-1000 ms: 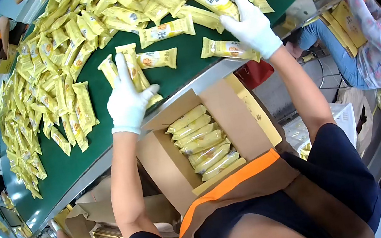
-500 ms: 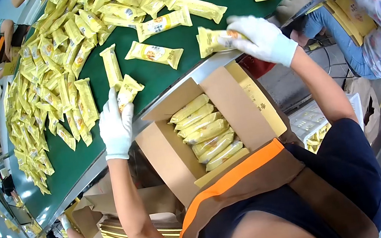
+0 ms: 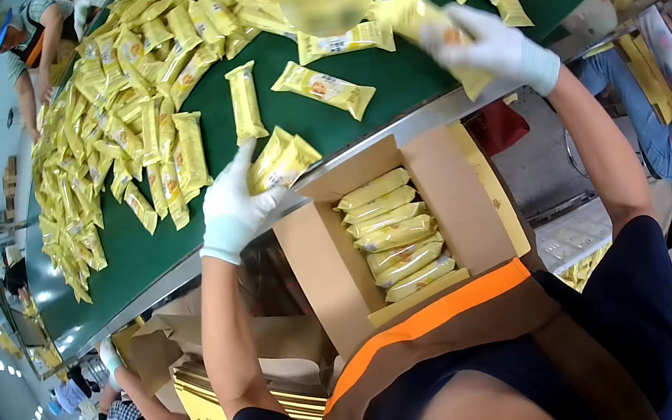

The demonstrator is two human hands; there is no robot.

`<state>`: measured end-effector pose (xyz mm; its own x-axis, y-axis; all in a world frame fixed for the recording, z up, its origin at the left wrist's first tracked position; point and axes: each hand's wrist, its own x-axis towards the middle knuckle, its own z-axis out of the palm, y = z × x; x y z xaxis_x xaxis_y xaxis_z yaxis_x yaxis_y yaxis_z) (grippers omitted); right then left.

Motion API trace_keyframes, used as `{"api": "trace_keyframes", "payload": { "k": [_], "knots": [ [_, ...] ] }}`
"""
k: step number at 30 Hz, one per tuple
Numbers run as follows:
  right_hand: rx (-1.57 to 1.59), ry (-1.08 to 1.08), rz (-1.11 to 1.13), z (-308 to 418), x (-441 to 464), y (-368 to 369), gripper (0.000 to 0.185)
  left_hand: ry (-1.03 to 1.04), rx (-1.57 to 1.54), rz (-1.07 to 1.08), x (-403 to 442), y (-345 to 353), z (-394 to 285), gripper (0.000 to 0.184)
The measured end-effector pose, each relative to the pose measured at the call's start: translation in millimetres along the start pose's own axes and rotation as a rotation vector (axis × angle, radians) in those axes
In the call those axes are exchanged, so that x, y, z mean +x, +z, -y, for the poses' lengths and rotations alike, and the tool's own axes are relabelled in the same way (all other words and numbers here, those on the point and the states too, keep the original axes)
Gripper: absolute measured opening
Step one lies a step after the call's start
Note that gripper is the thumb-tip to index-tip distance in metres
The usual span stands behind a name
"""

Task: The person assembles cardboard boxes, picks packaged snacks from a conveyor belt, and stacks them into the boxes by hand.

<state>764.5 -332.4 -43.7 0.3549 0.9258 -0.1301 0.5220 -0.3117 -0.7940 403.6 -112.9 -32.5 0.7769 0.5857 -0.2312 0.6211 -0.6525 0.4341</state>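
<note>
My left hand point(image 3: 237, 208), in a white glove, is closed at the belt's near edge on yellow snack packets point(image 3: 286, 160); two seem to overlap there. My right hand point(image 3: 491, 49), also gloved, grips a yellow snack packet point(image 3: 412, 15) above the belt; it is smeared by motion, and a second yellow end shows below the fingers. Between my arms, an open cardboard box point(image 3: 323, 269) holds a row of several yellow packets point(image 3: 397, 234). Just beyond my left fingertips lies a single packet point(image 3: 245, 103). Another packet point(image 3: 324, 89) rests on the belt between my hands.
A large heap of packets point(image 3: 150, 90) covers much of the green belt point(image 3: 136, 277). The belt's metal edge point(image 3: 380, 128) runs behind the box. Flat yellow cartons point(image 3: 210, 414) are stacked at lower left. Co-workers are at upper left, lower left and right.
My right hand has lifted its packet up from the belt's edge and tilted it. My left hand has closed in on packets near the edge, where two now overlap. The view has shifted.
</note>
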Motion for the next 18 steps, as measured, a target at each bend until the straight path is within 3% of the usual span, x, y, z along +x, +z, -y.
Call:
{"api": "trace_keyframes", "payload": {
  "k": [3,5,6,7,8,10,13,15,16,18],
  "knots": [
    [0.249,0.078,-0.206,-14,44,2,0.071,0.012,-0.479,-0.176,24,-18,-4,0.074],
    [-0.089,0.134,-0.129,-39,74,18,0.063,-0.089,-0.735,-0.139,60,-22,-3,0.072],
    [-0.234,0.204,-0.001,-20,80,20,0.064,-0.126,-0.706,-0.098,76,-17,-2,0.072],
    [-0.268,0.14,0.025,-2,73,23,0.077,-0.168,-0.675,-0.059,92,-8,3,0.073],
    [-0.35,0.131,0.02,12,67,29,0.076,-0.186,-0.574,-0.144,111,9,17,0.074],
    [-0.472,0.095,0.056,22,60,35,0.072,-0.085,-0.475,0.017,110,1,10,0.075],
    [-0.671,-0.032,-0.162,11,36,34,0.063,-0.003,-0.35,0.149,93,-14,-16,0.077],
    [-0.795,-0.169,-0.298,4,16,23,0.07,0.021,-0.208,0.165,82,-16,-15,0.078],
    [-0.795,-0.132,-0.266,1,9,19,0.076,0.06,-0.099,0.159,77,-14,2,0.079],
    [-0.709,-0.016,-0.223,-27,-4,10,0.086,0.045,-0.168,0.209,63,-24,11,0.079]
  ]
}}
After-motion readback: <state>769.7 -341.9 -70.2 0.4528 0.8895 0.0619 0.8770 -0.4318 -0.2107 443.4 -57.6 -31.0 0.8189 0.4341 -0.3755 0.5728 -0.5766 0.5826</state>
